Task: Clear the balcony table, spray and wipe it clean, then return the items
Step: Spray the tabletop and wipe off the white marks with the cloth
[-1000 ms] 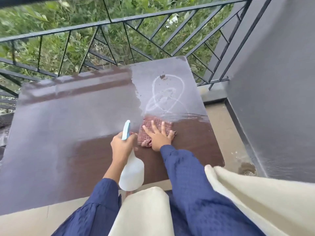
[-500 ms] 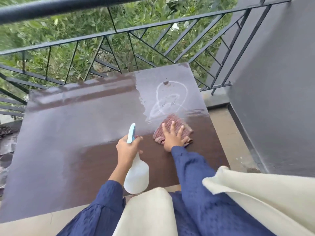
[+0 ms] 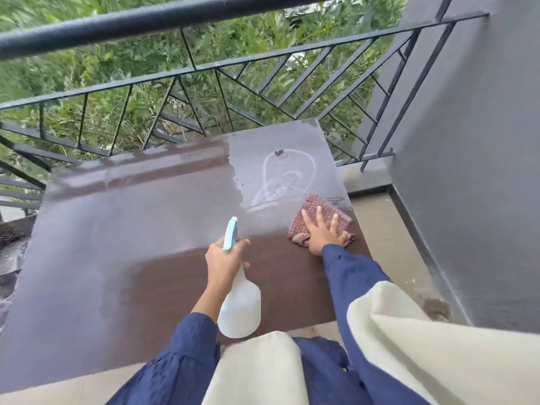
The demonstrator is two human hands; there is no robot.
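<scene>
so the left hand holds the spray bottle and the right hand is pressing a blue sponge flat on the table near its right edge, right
One detail is off: the head view shows no blue sponge. The right hand presses a reddish checked cloth flat on the table near its right edge. The blue part is the trigger top of the spray bottle, which the left hand holds, as you said.

Both arms wear long, loose, dark navy-blue sleeves of a finely crinkled, textured fabric, gathered at the cuffs so the wrists stay bare. The same navy cloth covers the torso at the bottom centre of the frame. A broad, smooth, cream-coloured scarf drapes over the lower right, with a second cream panel hanging at the bottom centre. The hands are bare.
</scene>
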